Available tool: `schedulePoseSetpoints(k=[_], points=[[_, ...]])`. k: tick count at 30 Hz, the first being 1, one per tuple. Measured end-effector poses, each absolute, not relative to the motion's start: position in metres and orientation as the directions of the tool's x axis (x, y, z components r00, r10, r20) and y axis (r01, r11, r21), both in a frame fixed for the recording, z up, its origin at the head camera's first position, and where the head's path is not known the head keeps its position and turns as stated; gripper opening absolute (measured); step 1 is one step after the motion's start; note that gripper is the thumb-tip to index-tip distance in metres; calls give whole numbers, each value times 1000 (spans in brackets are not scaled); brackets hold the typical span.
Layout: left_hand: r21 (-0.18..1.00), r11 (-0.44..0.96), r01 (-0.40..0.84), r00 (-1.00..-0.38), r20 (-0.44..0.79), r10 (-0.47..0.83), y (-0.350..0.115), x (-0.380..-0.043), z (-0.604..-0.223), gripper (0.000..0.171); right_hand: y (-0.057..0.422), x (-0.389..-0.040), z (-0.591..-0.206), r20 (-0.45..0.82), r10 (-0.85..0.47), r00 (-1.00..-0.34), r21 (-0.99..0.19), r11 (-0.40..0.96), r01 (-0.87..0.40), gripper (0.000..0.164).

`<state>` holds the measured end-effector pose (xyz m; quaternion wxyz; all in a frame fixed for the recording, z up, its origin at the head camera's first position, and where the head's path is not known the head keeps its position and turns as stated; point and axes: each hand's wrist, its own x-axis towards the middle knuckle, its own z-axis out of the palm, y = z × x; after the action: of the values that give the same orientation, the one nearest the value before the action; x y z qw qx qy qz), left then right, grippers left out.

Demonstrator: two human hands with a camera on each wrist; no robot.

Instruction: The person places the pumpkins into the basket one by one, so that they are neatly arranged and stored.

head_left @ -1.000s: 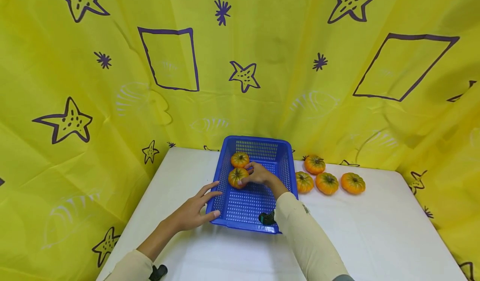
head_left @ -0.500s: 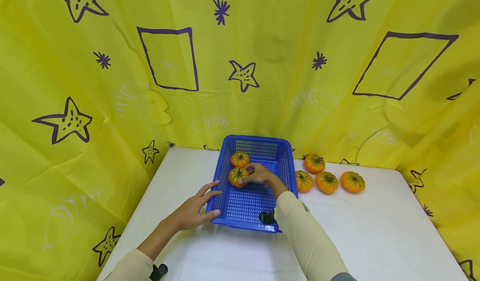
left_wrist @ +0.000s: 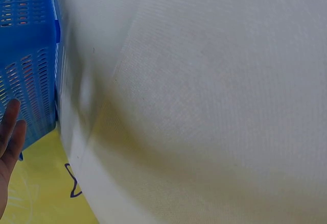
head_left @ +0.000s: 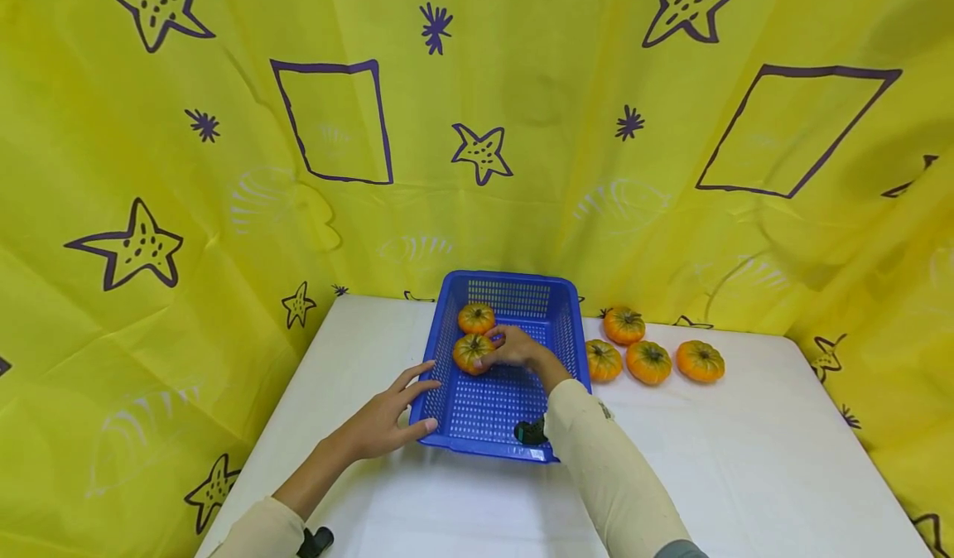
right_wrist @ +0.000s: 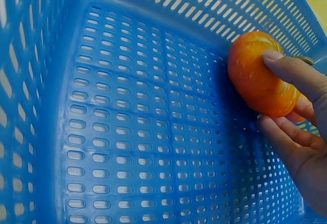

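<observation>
A blue slotted plastic basket (head_left: 484,413) stands on the white table. Inside it, my right hand (head_left: 514,349) grips a small orange pumpkin (head_left: 471,354) with greenish ribs on top. The right wrist view shows the thumb on the upper side of this pumpkin (right_wrist: 255,76) and the fingers beneath it, close over the basket floor. Just behind it in the basket sits a second pumpkin (head_left: 476,318). My left hand (head_left: 387,417) lies at the basket's left side, fingers extended and spread, fingertips right at the rim. Only part of that hand's fingers (left_wrist: 14,132) shows in the left wrist view.
Several more orange pumpkins (head_left: 649,363) rest on the white table (head_left: 715,467) to the right of the basket. A yellow curtain (head_left: 484,218) with drawn stars and rectangles encloses the table at the back and sides.
Both hands, the basket and the pumpkins keep their places. Only the head view has shifted very slightly.
</observation>
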<state>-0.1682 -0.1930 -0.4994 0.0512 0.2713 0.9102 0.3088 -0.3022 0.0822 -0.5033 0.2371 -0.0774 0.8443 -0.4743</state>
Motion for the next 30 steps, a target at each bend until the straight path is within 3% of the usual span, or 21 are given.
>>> schedulePoseSetpoints(k=[30], points=[[583,666,465,-847,72,527,-192,-167,-499,62,82,-298,-503,-317,-320,-893,-840,532,108,61]])
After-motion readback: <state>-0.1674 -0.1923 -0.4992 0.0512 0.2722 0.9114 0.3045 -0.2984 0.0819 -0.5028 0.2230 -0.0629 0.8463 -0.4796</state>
